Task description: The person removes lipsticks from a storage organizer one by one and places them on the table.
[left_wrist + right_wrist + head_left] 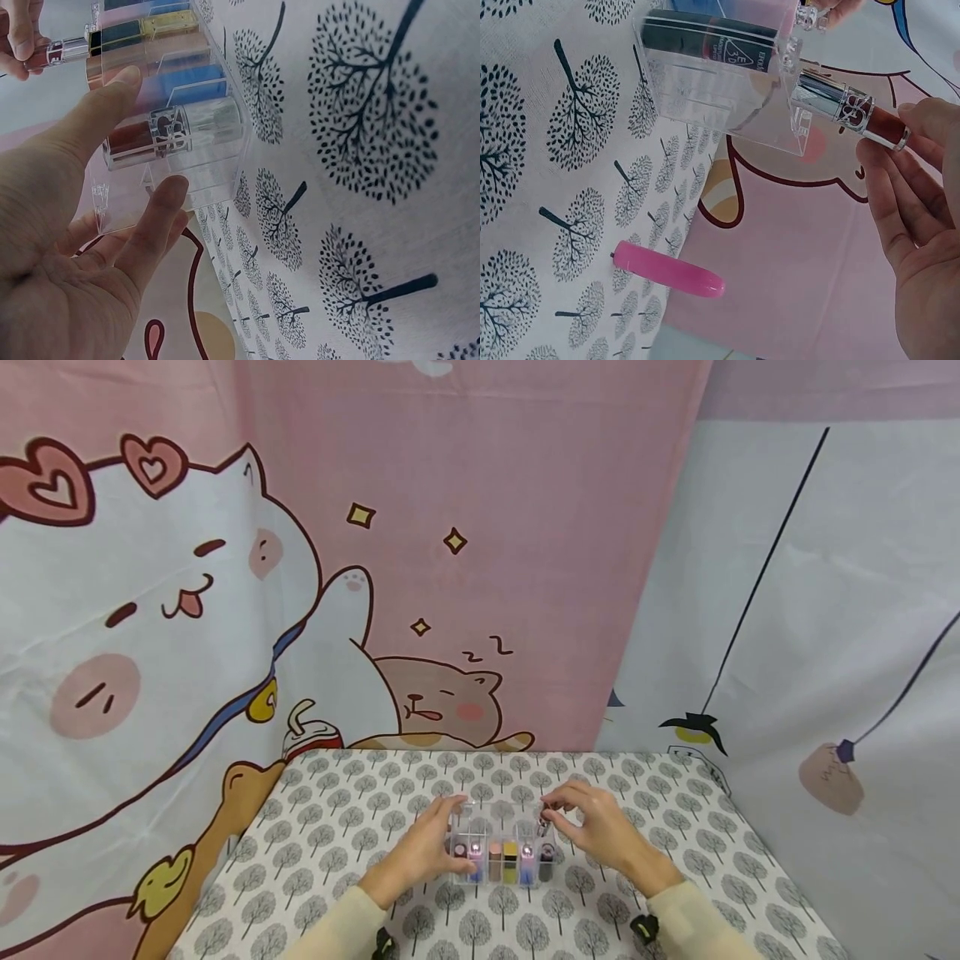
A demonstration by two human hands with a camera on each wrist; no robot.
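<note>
A clear plastic lipstick organizer (491, 812) stands on the table, its front row filled with several lipsticks and tubes. My left hand (431, 842) grips its left end, thumb on the front and fingers round the side and back. In the left wrist view, a lipstick with a dark red end (142, 141) sits in a slot between thumb and fingers. My right hand (592, 822) pinches a silver lipstick (855, 109) by its reddish-brown end, tilted above the organizer's right rear corner. A dark lipstick (709, 41) lies in the right-end slot below it.
A pink tube (667, 270) rests on the table beyond the organizer in the right wrist view. White cloth with tree prints (322, 835) covers the table. A cartoon-printed curtain (525, 568) hangs behind it and along both sides.
</note>
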